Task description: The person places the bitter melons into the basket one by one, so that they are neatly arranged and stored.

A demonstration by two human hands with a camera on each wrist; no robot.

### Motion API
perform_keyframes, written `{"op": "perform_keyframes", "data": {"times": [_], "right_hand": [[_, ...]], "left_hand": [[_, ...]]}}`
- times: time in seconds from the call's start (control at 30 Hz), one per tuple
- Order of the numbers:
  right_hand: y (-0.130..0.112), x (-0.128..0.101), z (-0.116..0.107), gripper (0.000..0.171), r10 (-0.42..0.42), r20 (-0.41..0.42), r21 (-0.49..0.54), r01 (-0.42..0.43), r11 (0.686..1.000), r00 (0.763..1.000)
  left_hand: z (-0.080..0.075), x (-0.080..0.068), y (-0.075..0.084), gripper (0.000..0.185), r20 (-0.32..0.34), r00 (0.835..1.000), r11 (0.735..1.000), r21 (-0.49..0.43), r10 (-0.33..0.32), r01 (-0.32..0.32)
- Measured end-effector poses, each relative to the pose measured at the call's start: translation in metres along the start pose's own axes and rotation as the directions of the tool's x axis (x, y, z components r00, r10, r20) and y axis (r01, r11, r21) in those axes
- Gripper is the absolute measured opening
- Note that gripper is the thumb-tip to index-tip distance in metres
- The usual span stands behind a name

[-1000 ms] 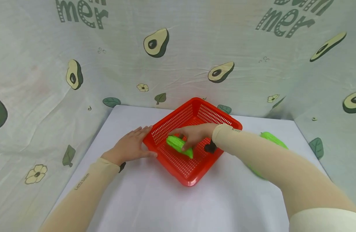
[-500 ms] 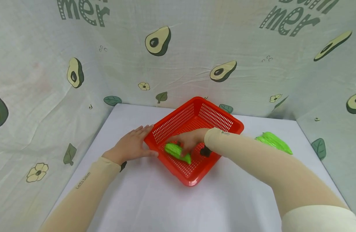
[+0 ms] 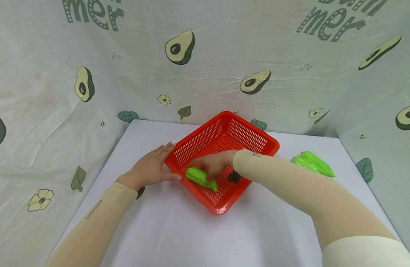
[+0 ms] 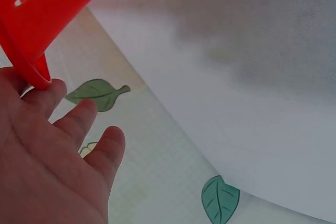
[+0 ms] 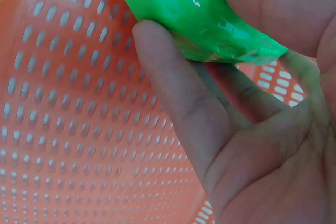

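A red perforated plastic basket (image 3: 221, 207) stands on the white table, turned cornerwise. My left hand (image 3: 150, 167) rests against its left corner, fingers straight and thumb spread along the near side. In the left wrist view the fingertips (image 4: 50, 95) touch the red rim. Inside the basket my right hand (image 3: 213, 165) pinches a bright green, ridged bitter melon (image 3: 197, 176) between thumb and fingers. The right wrist view shows the melon (image 5: 184, 9) low beside the perforated basket wall (image 5: 79, 103), its pointed end toward the palm. Part of the melon lies hidden under the fingers.
More green bitter melon (image 3: 315, 164) lies on the table (image 3: 178, 230) right of the basket, partly behind the right sleeve (image 3: 291, 185); whether it is one or two I cannot tell. An avocado-print cloth (image 3: 218, 48) hangs round the table's back and sides.
My right hand has moved left and toward me inside the basket, carrying the bitter melon to the near-left wall. The lowered right arm uncovers more melon at right. My left hand stays put.
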State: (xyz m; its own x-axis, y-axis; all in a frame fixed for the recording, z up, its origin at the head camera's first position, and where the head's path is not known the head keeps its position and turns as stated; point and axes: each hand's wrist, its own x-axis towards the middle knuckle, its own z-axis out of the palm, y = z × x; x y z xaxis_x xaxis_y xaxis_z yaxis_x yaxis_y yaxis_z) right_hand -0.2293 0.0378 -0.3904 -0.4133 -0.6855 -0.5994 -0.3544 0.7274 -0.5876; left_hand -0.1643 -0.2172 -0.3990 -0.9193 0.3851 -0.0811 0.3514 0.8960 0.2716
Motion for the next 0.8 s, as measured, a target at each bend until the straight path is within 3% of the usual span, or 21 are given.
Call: {"op": "perform_keyframes", "data": {"times": [0.8], "right_hand": [[0.0004, -0.0058, 0.0060, 0.082, 0.005, -0.047, -0.048, -0.007, 0.999, 0.999]], "left_hand": [[-0.0008, -0.0008, 0.0012, 0.125, 0.028, 0.999, 0.999, -0.024, -0.021, 0.021]]}}
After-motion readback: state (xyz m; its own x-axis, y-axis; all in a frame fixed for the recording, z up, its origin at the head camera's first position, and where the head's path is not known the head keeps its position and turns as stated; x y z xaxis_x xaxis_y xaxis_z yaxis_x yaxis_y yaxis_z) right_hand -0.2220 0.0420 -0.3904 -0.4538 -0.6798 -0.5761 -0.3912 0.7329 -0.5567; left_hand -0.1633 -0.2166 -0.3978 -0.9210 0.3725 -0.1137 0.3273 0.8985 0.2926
